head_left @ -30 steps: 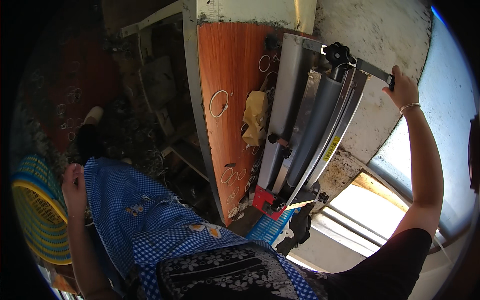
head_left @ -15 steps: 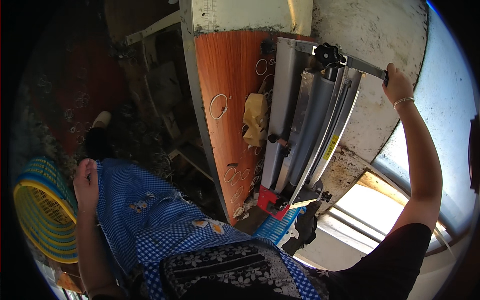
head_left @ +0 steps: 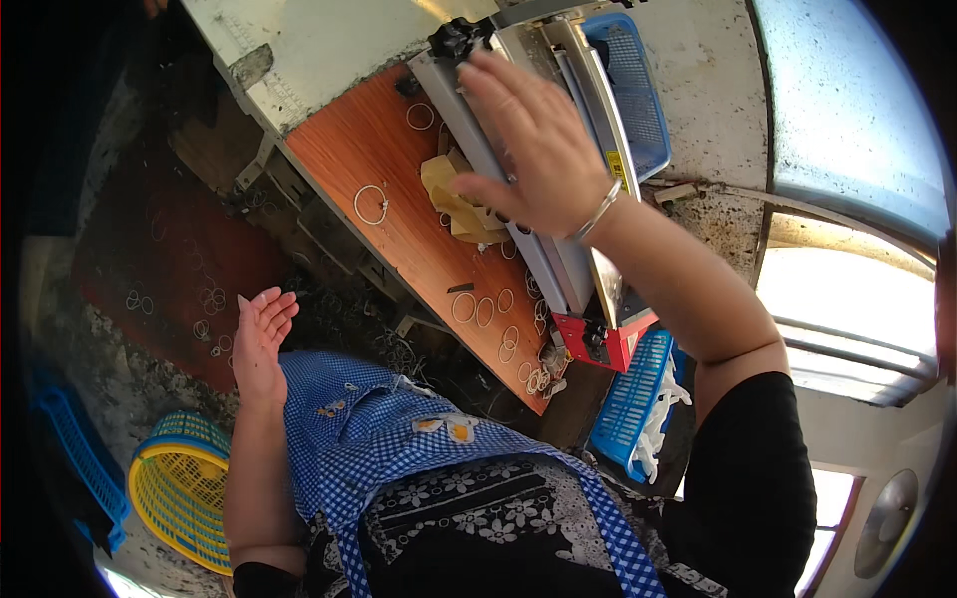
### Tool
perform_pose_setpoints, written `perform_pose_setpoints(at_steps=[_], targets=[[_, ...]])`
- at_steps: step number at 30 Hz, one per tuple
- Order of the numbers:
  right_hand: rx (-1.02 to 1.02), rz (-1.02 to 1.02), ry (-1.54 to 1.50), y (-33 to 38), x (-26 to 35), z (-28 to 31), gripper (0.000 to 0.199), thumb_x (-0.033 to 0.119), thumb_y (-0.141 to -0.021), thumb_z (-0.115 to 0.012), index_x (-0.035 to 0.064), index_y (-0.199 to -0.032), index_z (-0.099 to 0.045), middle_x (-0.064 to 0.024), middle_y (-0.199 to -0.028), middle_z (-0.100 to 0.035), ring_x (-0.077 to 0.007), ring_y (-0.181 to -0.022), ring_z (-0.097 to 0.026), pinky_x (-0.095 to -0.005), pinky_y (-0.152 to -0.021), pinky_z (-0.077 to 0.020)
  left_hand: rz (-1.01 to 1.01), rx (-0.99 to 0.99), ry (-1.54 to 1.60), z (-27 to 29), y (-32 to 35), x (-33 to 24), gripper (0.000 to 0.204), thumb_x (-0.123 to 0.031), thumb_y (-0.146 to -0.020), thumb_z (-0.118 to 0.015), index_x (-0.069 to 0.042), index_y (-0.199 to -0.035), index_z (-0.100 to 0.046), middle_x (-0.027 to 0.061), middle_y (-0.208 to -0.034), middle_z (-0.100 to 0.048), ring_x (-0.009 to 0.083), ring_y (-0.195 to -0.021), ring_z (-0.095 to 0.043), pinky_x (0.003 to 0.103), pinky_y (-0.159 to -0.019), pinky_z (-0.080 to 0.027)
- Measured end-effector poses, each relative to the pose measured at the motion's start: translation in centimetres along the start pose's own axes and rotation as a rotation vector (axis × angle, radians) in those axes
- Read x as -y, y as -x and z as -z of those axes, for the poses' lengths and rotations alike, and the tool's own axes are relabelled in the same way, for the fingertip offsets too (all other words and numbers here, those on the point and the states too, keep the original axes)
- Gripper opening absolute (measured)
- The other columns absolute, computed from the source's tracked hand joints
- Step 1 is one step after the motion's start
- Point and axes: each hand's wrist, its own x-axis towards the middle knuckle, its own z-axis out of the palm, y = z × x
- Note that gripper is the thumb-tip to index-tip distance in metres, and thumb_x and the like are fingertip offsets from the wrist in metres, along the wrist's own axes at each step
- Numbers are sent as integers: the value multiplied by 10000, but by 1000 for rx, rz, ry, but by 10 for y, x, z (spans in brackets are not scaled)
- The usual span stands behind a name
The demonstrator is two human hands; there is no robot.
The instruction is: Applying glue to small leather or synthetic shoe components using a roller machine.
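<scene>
My right hand (head_left: 543, 149) is over the grey metal machine (head_left: 573, 264), its fingers stretched out and holding nothing. A black star-shaped knob (head_left: 462, 40) sits by its fingertips; whether they touch it I cannot tell. The machine has long parallel bars and a red end bracket (head_left: 605, 339) close to me, and my hand and forearm hide part of it. My left hand (head_left: 261, 344) hangs open and empty, palm facing inward, beside my blue checked apron (head_left: 349, 399). Several thin pale rings (head_left: 370, 205) and a crumpled tan piece (head_left: 459, 199) lie on the wood-patterned tabletop (head_left: 339, 159).
At the lower left stands a yellow and blue round basket (head_left: 150, 488), with a blue crate (head_left: 75, 439) farther left. A blue basket (head_left: 628, 409) with white material is below the machine's red end. Another blue basket (head_left: 653, 130) stands behind the machine. Loose rings litter the dark floor.
My right hand has let go of the black grip on the machine's lever and moved left over the machine. My left hand has come up with its fingers stretched. The view has shifted.
</scene>
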Motion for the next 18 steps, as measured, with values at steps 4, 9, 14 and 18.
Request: perform_pose_setpoints(at_steps=[4,9,14,18], targets=[[-138,-98,-932,57,126,-52,760,454,-781,-444,-40,-1278,-150,-225,-1325,-150,-315,-1246,-140,-403,-992,-137,-50,370,536,-114,0,-40,588,-472,-858,-202,-36,-1247,-268,151,-1245,-345,221,-1134,-329,318,-952,-207],[-409,-280,-1135,60,123,-31,672,482,-830,-260,28,-1307,-128,-170,-1362,-85,-274,-1271,-45,-416,-1002,-29,-261,459,345,-176,38,-41,556,-419,-876,-178,-80,-1311,-110,138,-1350,-159,248,-1249,-133,343,-1008,-111],[-573,-508,-1634,80,82,-57,627,506,-842,-244,119,-1321,-121,-127,-1373,-83,-227,-1275,-26,-334,-1017,-50,-314,628,-24,-209,85,0,512,-353,-901,-179,-90,-1321,-51,56,-1381,-24,185,-1269,-24,316,-1026,-58],[-775,-684,-2202,105,101,-25,609,472,-858,-239,132,-1327,-51,-76,-1384,-11,-208,-1272,34,-309,-1019,-27,-304,600,-259,-231,76,-5,503,-340,-904,-174,-63,-1315,-88,60,-1380,-45,175,-1268,-44,315,-1023,-63]])
